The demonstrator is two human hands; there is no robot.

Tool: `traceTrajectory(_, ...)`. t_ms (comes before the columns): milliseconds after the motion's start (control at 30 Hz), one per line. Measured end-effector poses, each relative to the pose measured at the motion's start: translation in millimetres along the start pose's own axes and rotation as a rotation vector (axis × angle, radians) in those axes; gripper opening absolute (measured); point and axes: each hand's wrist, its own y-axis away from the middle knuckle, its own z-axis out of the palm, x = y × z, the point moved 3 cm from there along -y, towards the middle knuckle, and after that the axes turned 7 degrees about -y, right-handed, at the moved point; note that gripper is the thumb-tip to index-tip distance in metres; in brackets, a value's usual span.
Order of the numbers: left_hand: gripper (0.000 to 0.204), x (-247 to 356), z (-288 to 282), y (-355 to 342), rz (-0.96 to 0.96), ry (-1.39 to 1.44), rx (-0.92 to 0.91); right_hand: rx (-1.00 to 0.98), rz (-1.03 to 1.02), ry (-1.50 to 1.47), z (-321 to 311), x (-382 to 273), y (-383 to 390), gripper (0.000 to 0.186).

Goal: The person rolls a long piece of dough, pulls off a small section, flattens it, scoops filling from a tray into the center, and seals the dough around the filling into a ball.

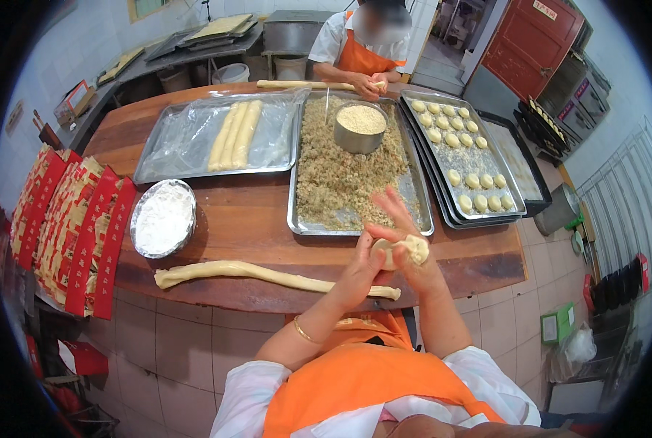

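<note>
Both my hands are raised close together over the near edge of the wooden table. My left hand (358, 264) is closed on a small flattened round of dough (386, 255), pressed against the right palm. In my right hand (407, 232) a pale, uneven lump of dough (417, 250) is held at the outer side, while some of its fingers stretch upward. Below the left hand lies a long dough rope (249, 271). Just beyond the hands is a metal tray (326, 232) of crumbly brownish filling (348, 182), with a round tin of pale crumbs (359, 130) standing in it.
A bowl of white flour (163, 217) stands on the left, near red-and-gold packages (70, 226). Behind it, a plastic-lined tray (172, 142) carries dough rolls (236, 135). At right, a stacked tray (486, 217) holds round dough pieces (479, 179). Across the table, another person (366, 51) handles dough.
</note>
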Motion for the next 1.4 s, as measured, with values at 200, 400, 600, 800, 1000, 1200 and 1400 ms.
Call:
traceTrajectory(200, 0.077, 3.0, -11.3, -2.3, 0.016, -0.094, -0.078, -0.221, 0.042, 0.066, 4.2, -1.8, -2.7, 0.052)
traceTrajectory(400, 0.077, -7.9, -6.3, -2.8, -0.032, 0.154, -0.188, -0.180, 0.143, 0.001, -7.9, 13.1, 6.4, 0.054)
traceTrajectory(600, 0.078, 2.0, -4.4, 5.3, -0.048, 0.085, -0.102, -0.050, 0.004, -0.011, 4.4, -3.0, -0.9, 0.053)
traceTrajectory(800, 0.082, -12.3, -15.7, -1.4, -0.039, -0.034, -0.158, -0.247, 0.100, -0.008, -2.4, 2.9, 0.6, 0.053)
traceTrajectory(1000, 0.076, -0.2, -3.3, 5.0, -0.054, -0.096, -0.111, -0.069, 0.033, 0.010, 2.3, 5.2, 1.6, 0.054)
traceTrajectory(1200, 0.072, -13.2, -16.6, 6.8, -0.109, -0.015, -0.215, -0.150, 0.034, -0.111, 9.1, -0.2, -5.0, 0.058)
traceTrajectory(1400, 0.076, -11.4, 15.8, -7.2, 0.283, -0.206, 0.241, -0.185, 0.148, -0.112, -4.5, 13.0, -0.4, 0.058)
